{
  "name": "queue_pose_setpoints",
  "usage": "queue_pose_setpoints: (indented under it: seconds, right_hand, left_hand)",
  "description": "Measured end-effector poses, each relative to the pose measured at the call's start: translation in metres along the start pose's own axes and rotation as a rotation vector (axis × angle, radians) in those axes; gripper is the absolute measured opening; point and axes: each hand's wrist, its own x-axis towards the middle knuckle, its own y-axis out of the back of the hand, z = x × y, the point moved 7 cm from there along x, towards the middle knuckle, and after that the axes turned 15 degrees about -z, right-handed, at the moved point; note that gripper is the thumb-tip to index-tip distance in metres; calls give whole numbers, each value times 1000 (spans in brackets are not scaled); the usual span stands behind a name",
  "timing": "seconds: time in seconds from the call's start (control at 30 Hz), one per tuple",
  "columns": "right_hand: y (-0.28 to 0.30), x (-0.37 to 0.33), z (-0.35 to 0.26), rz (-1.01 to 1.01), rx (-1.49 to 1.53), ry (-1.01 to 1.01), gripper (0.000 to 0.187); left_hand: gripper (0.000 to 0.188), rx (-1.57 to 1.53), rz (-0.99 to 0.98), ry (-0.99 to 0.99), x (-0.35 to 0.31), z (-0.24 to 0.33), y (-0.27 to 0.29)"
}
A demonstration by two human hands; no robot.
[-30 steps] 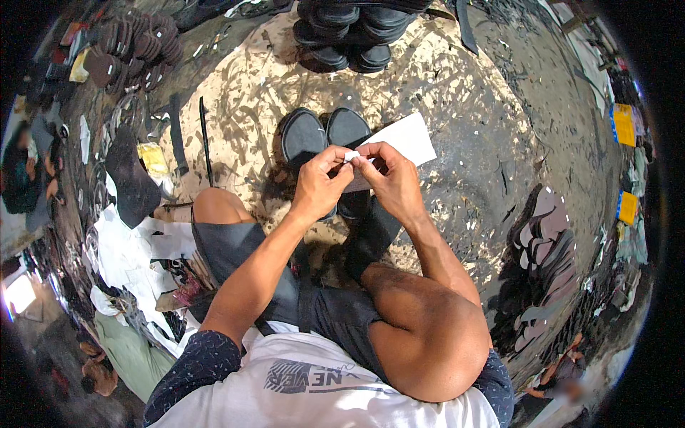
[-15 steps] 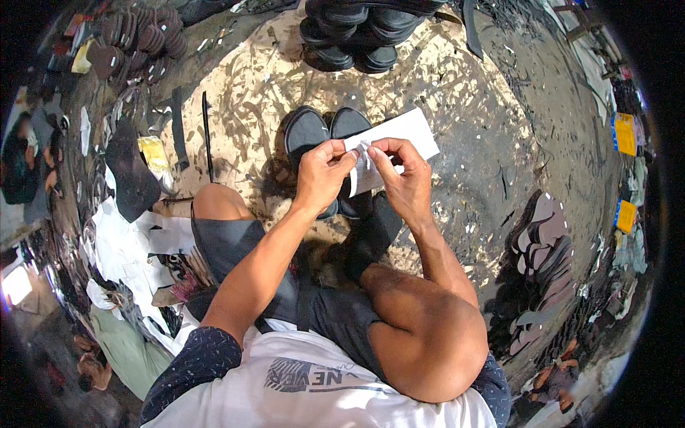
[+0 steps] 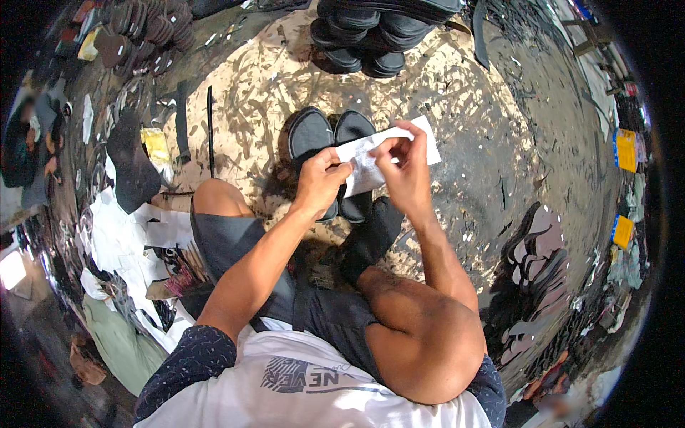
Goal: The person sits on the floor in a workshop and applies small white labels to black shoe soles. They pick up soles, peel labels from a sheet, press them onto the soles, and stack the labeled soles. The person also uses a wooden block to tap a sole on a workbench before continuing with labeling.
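My left hand (image 3: pixel 321 183) is closed, pinching the near-left edge of a white paper sheet (image 3: pixel 425 135) between thumb and fingers. The part of the sheet between my hands carries faint grey marks. My right hand (image 3: pixel 408 171) hovers over the sheet's middle, thumb and index finger drawn together and slightly blurred, the other fingers raised. Whatever is in that pinch is too small to make out. Below the paper lies a pair of black slippers, the left slipper (image 3: pixel 310 134) and the right slipper (image 3: pixel 353 126); the sheet and my hands partly cover them.
A stack of black footwear (image 3: pixel 382 32) stands at the far side of the stained board (image 3: pixel 250 93). Brown sole pieces (image 3: pixel 143 32) are heaped far left, more soles (image 3: pixel 535 250) at right. White scraps (image 3: pixel 118 228) lie by my left knee, a black strip (image 3: pixel 210 132) farther off.
My right hand has come away from my left fingertips, shifting slightly right and raising its other fingers. My left hand keeps its hold on the paper, whose marked part now shows more.
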Motion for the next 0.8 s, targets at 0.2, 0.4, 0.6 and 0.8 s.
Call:
queue_pose_setpoints:
  seconds: [0.2, 0.4, 0.6, 0.8]
  right_hand:
    - [11, 90, 60, -277, -56, -175, 57]
    - [2, 105, 68, -242, -429, -79, 61]
    - [6, 74, 85, -355, -89, -254, 36]
    - [10, 92, 86, -363, -103, -321, 19]
  left_hand:
    - [25, 153, -24, 32, -15, -32, -12]
    - [28, 605, -2, -47, -20, -25, -8]
    - [30, 1171, -126, -365, -40, -9, -44]
    - [28, 1237, -163, -219, -43, -15, -62]
